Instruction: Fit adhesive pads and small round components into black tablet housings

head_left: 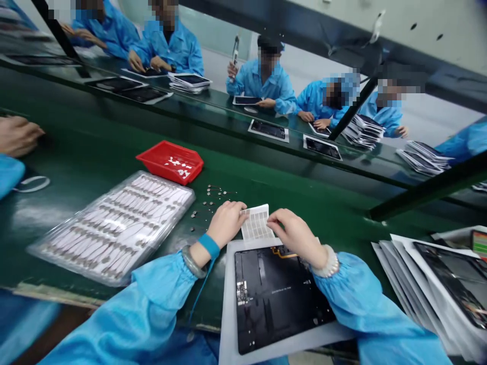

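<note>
A small white sticker sheet point(258, 224), marked off in rows of pale rectangles, is between my two hands. My left hand point(227, 223) grips its left edge with curled fingers. At the sheet's right edge, the thumb and forefinger of my right hand point(296, 234) are pinched together; whether a single sticker is between them is too small to tell. Just below lies a black tablet housing point(277, 299) on a white foam sleeve point(230, 314), partly covered by my right hand and sleeve. Small round parts with wires point(211, 190) are scattered beyond my left hand.
To the left is a clear plastic tray point(114, 228) with rows of wired parts, and behind it a red bin point(171, 161) with white scraps. Stacked sleeves and tablets point(429, 284) stand at right. Another person's hand point(19, 136) rests far left. Co-workers sit beyond a raised shelf point(213, 109).
</note>
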Tool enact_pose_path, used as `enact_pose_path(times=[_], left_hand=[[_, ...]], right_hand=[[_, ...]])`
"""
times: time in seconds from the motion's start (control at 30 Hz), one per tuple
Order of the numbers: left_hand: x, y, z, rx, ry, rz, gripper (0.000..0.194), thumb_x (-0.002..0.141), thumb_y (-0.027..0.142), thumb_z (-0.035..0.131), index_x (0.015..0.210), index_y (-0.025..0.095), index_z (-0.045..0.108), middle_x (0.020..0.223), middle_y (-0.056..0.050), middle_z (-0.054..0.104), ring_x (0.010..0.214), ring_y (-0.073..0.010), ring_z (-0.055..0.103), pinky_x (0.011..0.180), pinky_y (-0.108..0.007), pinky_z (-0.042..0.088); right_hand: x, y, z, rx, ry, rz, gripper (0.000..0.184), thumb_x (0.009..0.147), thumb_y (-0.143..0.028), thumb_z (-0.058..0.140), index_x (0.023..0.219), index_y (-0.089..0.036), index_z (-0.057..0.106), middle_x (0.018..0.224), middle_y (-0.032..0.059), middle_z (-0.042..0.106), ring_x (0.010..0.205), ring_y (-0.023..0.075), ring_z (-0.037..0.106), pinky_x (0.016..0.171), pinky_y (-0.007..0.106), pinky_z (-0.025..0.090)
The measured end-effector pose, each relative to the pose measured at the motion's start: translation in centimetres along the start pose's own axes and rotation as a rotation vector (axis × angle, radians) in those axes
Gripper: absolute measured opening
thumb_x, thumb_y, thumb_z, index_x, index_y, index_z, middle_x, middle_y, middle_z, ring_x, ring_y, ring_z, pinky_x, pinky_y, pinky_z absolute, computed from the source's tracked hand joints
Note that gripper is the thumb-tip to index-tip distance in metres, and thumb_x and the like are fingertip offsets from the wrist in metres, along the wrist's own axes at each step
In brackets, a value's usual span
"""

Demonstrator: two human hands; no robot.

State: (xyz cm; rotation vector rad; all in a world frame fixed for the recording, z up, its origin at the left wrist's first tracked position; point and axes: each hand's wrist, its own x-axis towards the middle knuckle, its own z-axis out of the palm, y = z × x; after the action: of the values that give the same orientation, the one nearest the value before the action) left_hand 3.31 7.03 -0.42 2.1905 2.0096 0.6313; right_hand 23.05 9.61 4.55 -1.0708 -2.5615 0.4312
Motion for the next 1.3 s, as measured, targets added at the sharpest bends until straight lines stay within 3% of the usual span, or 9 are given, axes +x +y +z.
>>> enact_pose_path(times=[0.17,0.33,0.6,0.9,1.3], left_hand=[[0.1,-0.1,0.3,-0.044,0.017,0.019,0.014,0.089,0.027,0.056,0.087,0.018,0.067,0.087,-0.004,0.070,0.084,-0.0210,0.060,0.077,-0.032,0.044],[0.0,-0.2,0.4,-0.025,0.021,0.027,0.019,0.091,0.029,0.053,0.085,0.018,0.068,0.085,-0.005,0.071,0.083,-0.0215,0.059,0.074,-0.032,0.041],[0.0,-0.3,0.3,0.016,-0.003,0.094,0.032,0.095,0.030,0.046,0.075,0.017,0.066,0.075,-0.005,0.069,0.080,-0.0213,0.057,0.067,-0.033,0.034],[-0.1,0.0,0.2,0.025,0.030,0.131,0.021,0.089,0.027,0.056,0.072,0.019,0.064,0.073,-0.002,0.067,0.079,-0.0205,0.054,0.065,-0.033,0.030],[-0.4,-0.5,0.5,-0.017,0.047,0.188,0.034,0.095,0.030,0.045,0.071,0.019,0.066,0.073,-0.003,0.068,0.079,-0.0202,0.053,0.066,-0.035,0.029]], right_hand=[[3.4,0.2,2.7,-0.187,0.028,-0.093,0.014,0.092,-0.020,0.051,0.102,-0.021,0.060,0.101,0.0054,0.063,0.094,0.0177,0.059,0.078,0.028,0.047],[4.6,0.1,3.9,-0.365,-0.054,-0.142,0.015,0.094,-0.022,0.048,0.098,-0.021,0.062,0.100,0.0047,0.062,0.088,0.0165,0.060,0.069,0.026,0.046],[4.2,0.1,3.6,-0.391,-0.086,-0.104,0.017,0.096,-0.024,0.045,0.103,-0.022,0.060,0.104,0.0029,0.062,0.086,0.0132,0.062,0.059,0.023,0.041],[4.1,0.0,3.1,-0.462,-0.148,-0.149,0.016,0.096,-0.023,0.045,0.096,-0.021,0.060,0.099,0.0030,0.062,0.077,0.0132,0.061,0.053,0.023,0.037],[2.1,0.8,4.5,-0.461,-0.017,-0.220,0.020,0.096,-0.017,0.042,0.096,-0.019,0.061,0.096,0.0042,0.064,0.074,0.0109,0.061,0.054,0.021,0.039]])
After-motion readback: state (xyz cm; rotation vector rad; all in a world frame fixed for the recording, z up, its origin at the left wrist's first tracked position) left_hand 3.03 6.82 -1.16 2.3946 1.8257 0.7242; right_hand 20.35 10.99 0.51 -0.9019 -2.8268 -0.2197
